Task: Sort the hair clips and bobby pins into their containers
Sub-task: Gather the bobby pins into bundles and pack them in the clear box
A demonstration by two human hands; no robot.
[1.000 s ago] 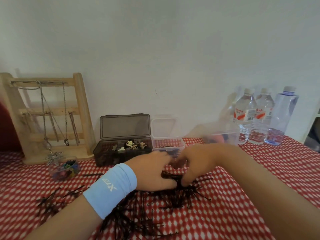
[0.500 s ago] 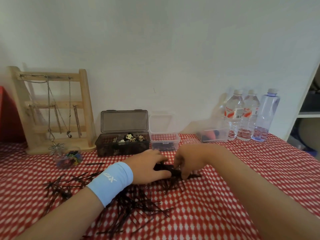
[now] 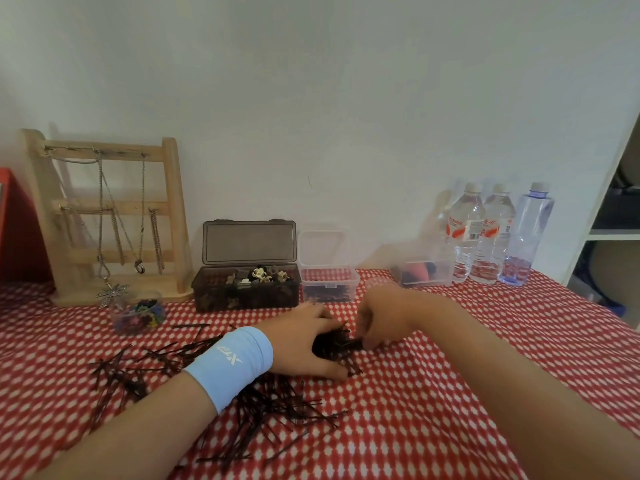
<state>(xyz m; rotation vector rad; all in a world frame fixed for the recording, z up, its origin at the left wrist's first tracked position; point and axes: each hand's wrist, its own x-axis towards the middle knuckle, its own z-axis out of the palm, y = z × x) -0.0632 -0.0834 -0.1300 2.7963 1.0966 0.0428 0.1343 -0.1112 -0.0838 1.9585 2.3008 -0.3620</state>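
Observation:
Dark bobby pins lie scattered over the red checked tablecloth. My left hand, with a light blue wristband, curls round a bunch of bobby pins. My right hand pinches the other end of that bunch. Behind them stand a dark box with its lid up, holding hair clips, and a small clear box holding bobby pins.
A wooden jewellery stand with necklaces is at the back left, a small clear tub of coloured clips in front of it. Another clear container and three water bottles stand back right. A white shelf is at the right edge.
Both hands have gathered the pins into a tighter bunch between them, with the right hand's fingers now pinching its end. The view has tilted and shifted slightly.

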